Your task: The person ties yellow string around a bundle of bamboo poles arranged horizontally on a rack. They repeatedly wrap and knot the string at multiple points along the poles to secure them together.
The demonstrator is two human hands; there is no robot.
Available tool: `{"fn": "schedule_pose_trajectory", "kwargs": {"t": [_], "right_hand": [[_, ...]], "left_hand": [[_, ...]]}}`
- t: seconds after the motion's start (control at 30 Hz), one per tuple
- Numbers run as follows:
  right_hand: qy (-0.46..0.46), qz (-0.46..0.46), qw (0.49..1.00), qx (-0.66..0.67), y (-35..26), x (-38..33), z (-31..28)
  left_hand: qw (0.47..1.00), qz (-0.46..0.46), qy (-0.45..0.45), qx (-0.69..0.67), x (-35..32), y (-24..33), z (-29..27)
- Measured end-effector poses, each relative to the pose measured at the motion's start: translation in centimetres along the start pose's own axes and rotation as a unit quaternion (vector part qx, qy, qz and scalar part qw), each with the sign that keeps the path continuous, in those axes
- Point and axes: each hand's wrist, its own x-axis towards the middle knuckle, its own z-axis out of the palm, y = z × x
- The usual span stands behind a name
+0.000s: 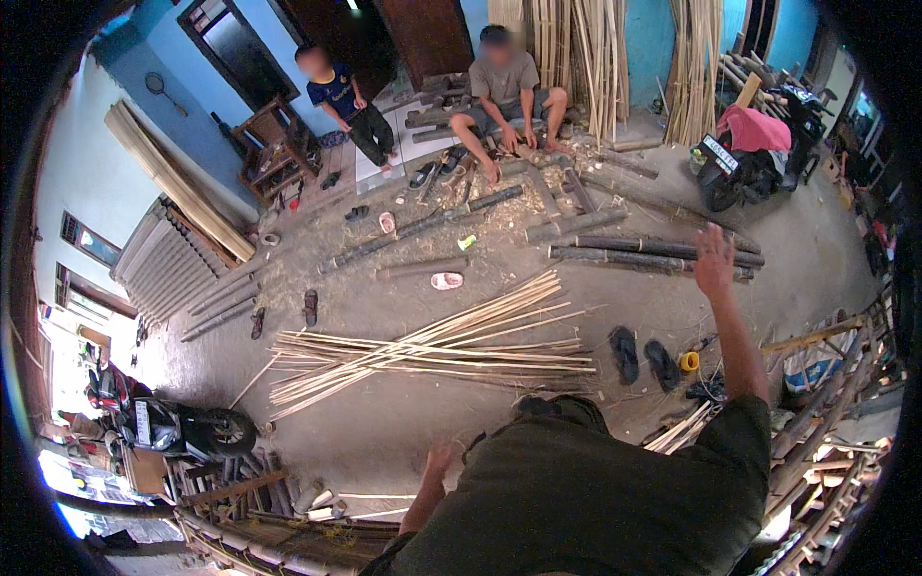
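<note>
Dark shirt cloth (615,490) fills the lower foreground. The right hand (713,261) is raised, empty, fingers spread; the left hand (440,463) shows too little to tell its state. Crossed bamboo strips (394,353) lie ahead on the floor (375,442). Lettering marks a motorbike's (722,194) plate (718,155). A yellow cup (689,362), contents unclear, sits near black sandals (624,353).

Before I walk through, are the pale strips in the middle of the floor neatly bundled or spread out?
Spread out: the pale strips lie crossing one another, their ends fanning apart.
</note>
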Motion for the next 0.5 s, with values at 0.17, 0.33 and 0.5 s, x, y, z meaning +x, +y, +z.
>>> {"fn": "schedule_pose_trajectory", "kwargs": {"t": [0.17,0.33,0.5], "right_hand": [[0.155,-0.138,0.978,0.016,1.7,0.7,1.1],[0.076,0.037,0.995,0.059,-0.1,0.5,2.8],[0.057,0.194,0.932,0.299,-7.9,-2.6,10.1]], "left_hand": [[0.997,-0.073,0.012,-0.021,-2.3,-6.0,1.3],[0.994,-0.084,-0.025,0.059,-1.6,-3.7,0.9],[0.88,-0.164,0.124,-0.429,1.1,2.0,1.9]]}}
